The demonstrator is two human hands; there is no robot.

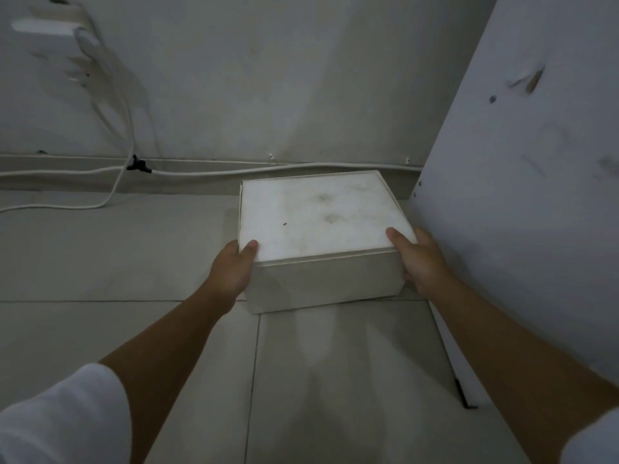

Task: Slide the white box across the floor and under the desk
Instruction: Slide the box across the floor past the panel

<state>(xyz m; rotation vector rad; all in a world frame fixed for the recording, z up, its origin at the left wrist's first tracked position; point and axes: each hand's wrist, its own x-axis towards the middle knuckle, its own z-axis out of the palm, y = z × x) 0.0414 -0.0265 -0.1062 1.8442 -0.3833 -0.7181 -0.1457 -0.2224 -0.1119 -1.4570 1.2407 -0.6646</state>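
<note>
Already deep in: white box (318,216) sits on tiled floor (100,256), near the wall, just left of bench side panel (536,162). Left hand (231,266) & right hand (422,262) clasp its near corners, thumbs on lid, prob. to steer the push straight.

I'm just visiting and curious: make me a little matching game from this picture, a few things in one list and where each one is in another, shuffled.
Things:
1. white box
2. left hand
3. right hand
4. white cable

Places:
A. on the box's side nearest the white panel, thumb on the lid
B. running along the foot of the back wall
C. on the tiled floor, held from both sides
D. on the box's side facing the open floor, thumb on the lid

Pairs: 1-C, 2-D, 3-A, 4-B
</note>
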